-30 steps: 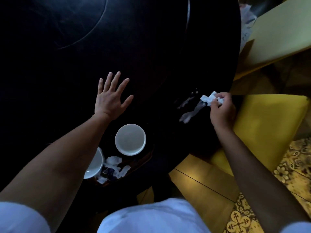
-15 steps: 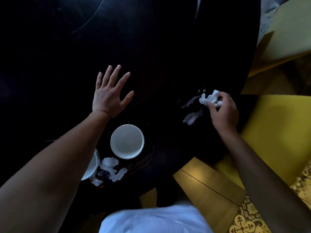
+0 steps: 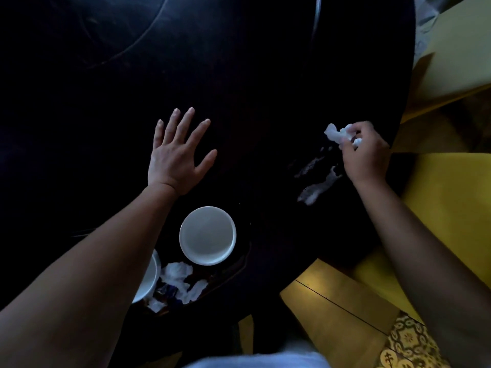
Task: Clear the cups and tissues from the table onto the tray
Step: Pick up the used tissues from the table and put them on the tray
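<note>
Right hand (image 3: 365,152) is pinching a crumpled tissue (image 3: 341,135) above the worktop (image 3: 239,75), well right of the tray (image 3: 239,264), where a cup (image 3: 207,235) is sitting; left hand (image 3: 176,155) is resting flat, fingers spread. Next, probably, carrying it across to the tray.

Dim room, one dark round counter ringed by yellow seating.

The glossy black round counter (image 3: 239,62) fills the upper left and centre of the frame, a faint circular line curving across it. Yellow cushioned seats (image 3: 449,205) sit at the right edge and upper right corner; yellow-and-dark patterned floor tiles (image 3: 409,346) show at lower right beside a yellow wooden board (image 3: 332,312).
</note>
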